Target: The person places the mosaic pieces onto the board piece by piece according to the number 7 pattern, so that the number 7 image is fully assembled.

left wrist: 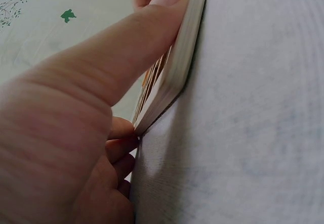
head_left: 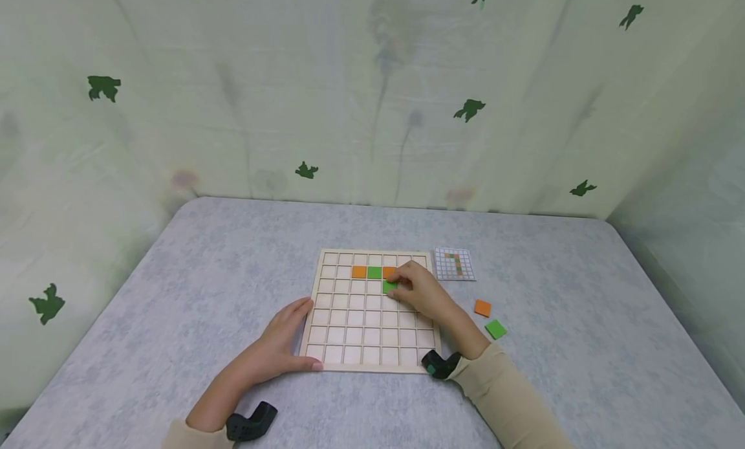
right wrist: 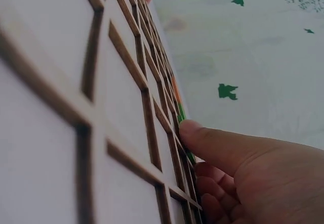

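Note:
A wooden grid board (head_left: 372, 336) lies on the table. My left hand (head_left: 279, 349) spreads around its near-left corner, the thumb along the near edge and the fingers touching the left edge; the left wrist view shows the thumb (left wrist: 147, 37) pressed to the wooden rim. With thumb and fingers, my right hand (head_left: 421, 292) pinches a green tile (head_left: 388, 286) at a cell in the third row. Directly above, in the second row, lie an orange tile (head_left: 359, 272), another green tile (head_left: 374, 273) and a second orange tile (head_left: 388, 272), partly hidden by the fingers.
A small pattern card (head_left: 454, 264) with a printed coloured grid lies beyond the board's right edge. Nearer, a loose orange tile (head_left: 482, 308) and a loose green tile (head_left: 496, 329) lie by my right forearm. A patterned curtain (head_left: 372, 112) rises behind the table.

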Demonstrator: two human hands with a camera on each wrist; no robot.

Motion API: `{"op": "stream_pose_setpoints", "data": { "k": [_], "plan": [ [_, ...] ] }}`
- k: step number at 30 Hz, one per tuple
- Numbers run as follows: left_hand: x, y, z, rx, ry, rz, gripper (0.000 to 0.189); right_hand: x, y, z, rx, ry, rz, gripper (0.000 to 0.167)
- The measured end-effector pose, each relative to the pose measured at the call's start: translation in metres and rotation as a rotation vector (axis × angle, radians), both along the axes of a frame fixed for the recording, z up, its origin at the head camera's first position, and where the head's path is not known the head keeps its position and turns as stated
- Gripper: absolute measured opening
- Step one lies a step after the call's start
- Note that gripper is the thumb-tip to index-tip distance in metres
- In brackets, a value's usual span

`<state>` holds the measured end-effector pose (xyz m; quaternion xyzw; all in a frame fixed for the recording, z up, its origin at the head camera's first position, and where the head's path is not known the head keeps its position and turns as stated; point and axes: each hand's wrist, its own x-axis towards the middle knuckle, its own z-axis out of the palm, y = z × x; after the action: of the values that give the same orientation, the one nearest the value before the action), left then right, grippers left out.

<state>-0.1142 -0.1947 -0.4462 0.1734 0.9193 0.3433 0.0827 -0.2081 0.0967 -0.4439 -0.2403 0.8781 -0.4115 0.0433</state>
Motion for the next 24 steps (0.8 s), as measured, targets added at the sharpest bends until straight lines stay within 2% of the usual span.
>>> {"op": "stream_pose_setpoints", "data": {
  "k": [5,9,17,24],
  "plan": [
    [0.0,-0.002,-0.001,0.011,0.001,-0.008,0.114,0.002,0.001,0.006,-0.003,-0.039,-0.007,0.028],
    [0.0,-0.003,-0.001,0.021,0.007,-0.015,0.114,0.004,0.005,0.018,-0.03,-0.049,-0.02,0.037],
    [0.0,-0.002,-0.002,0.013,0.014,-0.019,0.113,0.018,0.029,0.044,-0.082,0.08,-0.051,0.045],
    [0.0,-0.003,-0.002,0.012,0.009,-0.017,0.113,0.034,0.06,0.046,-0.056,0.148,-0.115,0.045]
  ]
}}
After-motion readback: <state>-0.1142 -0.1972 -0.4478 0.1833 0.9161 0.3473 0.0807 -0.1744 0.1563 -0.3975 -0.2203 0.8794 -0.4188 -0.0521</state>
